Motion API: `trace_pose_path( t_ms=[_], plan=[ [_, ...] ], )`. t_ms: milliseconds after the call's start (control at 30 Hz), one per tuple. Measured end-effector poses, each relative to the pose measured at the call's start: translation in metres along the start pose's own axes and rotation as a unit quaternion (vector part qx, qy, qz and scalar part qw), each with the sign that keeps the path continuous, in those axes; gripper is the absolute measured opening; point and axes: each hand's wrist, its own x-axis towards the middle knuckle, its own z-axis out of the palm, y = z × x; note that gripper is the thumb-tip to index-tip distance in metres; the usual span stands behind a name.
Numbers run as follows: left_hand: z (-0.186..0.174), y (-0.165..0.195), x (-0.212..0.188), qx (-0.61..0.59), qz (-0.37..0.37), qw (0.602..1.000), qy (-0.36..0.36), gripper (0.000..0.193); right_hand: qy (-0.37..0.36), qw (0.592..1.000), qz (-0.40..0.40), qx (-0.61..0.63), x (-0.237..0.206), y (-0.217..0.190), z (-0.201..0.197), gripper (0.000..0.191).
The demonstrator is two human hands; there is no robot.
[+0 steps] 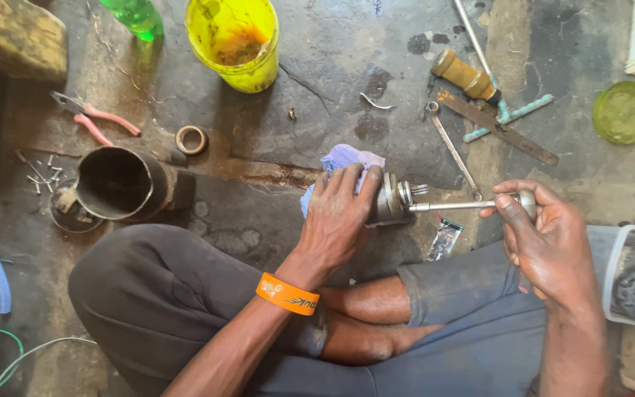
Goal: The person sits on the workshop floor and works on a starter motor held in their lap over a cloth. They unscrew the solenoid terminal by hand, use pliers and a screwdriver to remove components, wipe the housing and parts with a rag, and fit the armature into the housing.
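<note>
Sitting on the floor [317, 88], the person is gripping the round metal part [389, 202] and blue rag [343, 160] tightly in the left hand [338, 217] while the right hand [545, 235] is closing around the long metal tool [472, 205], which should probably be staying straight.

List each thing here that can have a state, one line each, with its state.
Left hand: clamped on metal part through blue cloth.
Right hand: gripping tool, tip in the part.
Yellow bucket: upright, open.
Pliers: lying shut.
Dark cylinder: open end visible.
</note>
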Motion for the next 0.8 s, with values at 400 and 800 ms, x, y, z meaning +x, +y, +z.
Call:
trace_pose_path(
  t_ms=[400, 800],
  plan=[
    [0.000, -0.008, 0.000, 0.030, -0.009, 0.999, -0.023, 0.077, -0.086, 0.991, 0.072, 0.070, 0.038, 0.035, 0.009, 0.033],
    [0.007, -0.009, 0.001, 0.042, -0.014, 0.998, -0.043, 0.074, -0.118, 0.983, 0.098, 0.103, 0.044, 0.046, 0.006, 0.037]
  ],
)
